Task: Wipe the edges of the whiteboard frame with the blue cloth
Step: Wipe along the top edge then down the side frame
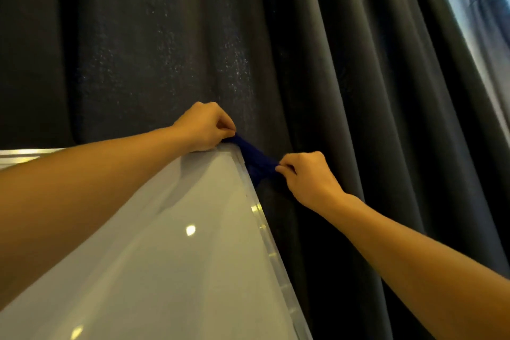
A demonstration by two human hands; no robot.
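- Left grip pinches one end of the blue cloth; right grip pinches the other.
- Cloth stretches across the whiteboard frame at its top corner, long axis running ten to four o'clock, both grips equally near.

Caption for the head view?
Left hand and right hand pinch the blue cloth across a corner of the whiteboard frame.

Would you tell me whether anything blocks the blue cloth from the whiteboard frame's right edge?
Nothing visible does. The blue cloth wraps the whiteboard frame at its top corner, pinched by the left hand and right hand; the edge below is bare, the dark curtain close beside it.
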